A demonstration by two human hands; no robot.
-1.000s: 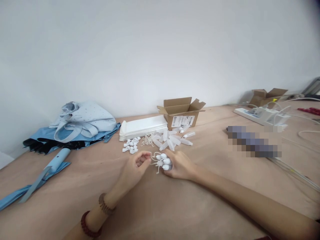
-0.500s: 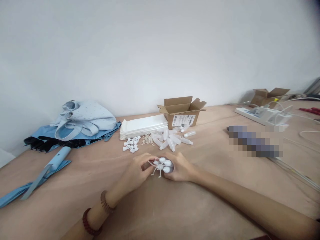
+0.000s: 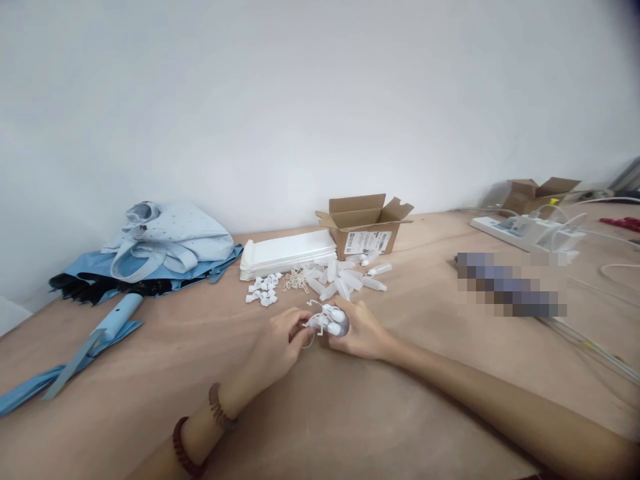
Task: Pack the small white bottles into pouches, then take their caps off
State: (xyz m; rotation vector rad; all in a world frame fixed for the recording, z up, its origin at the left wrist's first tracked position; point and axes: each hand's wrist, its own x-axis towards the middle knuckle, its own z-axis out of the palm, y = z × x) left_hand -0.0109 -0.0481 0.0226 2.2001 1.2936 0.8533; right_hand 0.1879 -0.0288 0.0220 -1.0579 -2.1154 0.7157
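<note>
Several small clear bottles with white caps [image 3: 334, 320] are bunched in my right hand [image 3: 363, 331], whose fingers wrap round them. Thin white strings or loops hang at the caps. My left hand [image 3: 283, 337] pinches at these white strings, just left of the caps. Beyond my hands lie a pile of loose clear bottles [image 3: 353, 279], a small heap of white loops [image 3: 296, 280] and a cluster of white caps [image 3: 263, 289]. A stack of flat white packets [image 3: 287, 253] sits behind them.
An open cardboard box [image 3: 367, 233] stands behind the bottles. At the left are a light blue bag [image 3: 175, 233] and a blue umbrella [image 3: 117, 317]. A power strip [image 3: 525, 233], cables, a pixelated object [image 3: 505, 283] and another box [image 3: 537, 193] are at the right.
The bunched caps have tilted, and the strings on them lie differently. My left hand has shifted slightly, its thumb and finger now closer together at the strings.
</note>
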